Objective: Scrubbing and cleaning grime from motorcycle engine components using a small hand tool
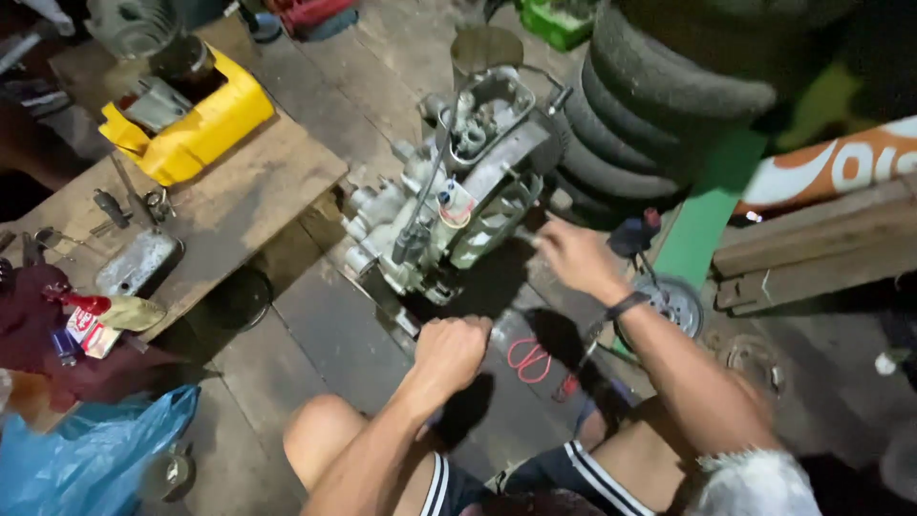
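Note:
A grey metal engine block (pixel 449 191) lies on the dark wooden floor in front of me, its open top end tilted away. My left hand (pixel 447 352) is closed in a fist on a dark handle just below the block; the handle's far end is hidden. My right hand (pixel 571 256) reaches to the block's right side, fingers pinched on a small part against the casing; the hand is blurred. A dark band circles my right wrist.
A low wooden bench (pixel 277 182) at left carries a yellow container (pixel 196 129), loose tools and a metal cover (pixel 138 261). Stacked tyres (pixel 650 105) stand behind the engine. A sprocket (pixel 676 301), red-handled pliers (pixel 528 361), a blue plastic bag (pixel 91 459) and planks (pixel 812 248) lie around.

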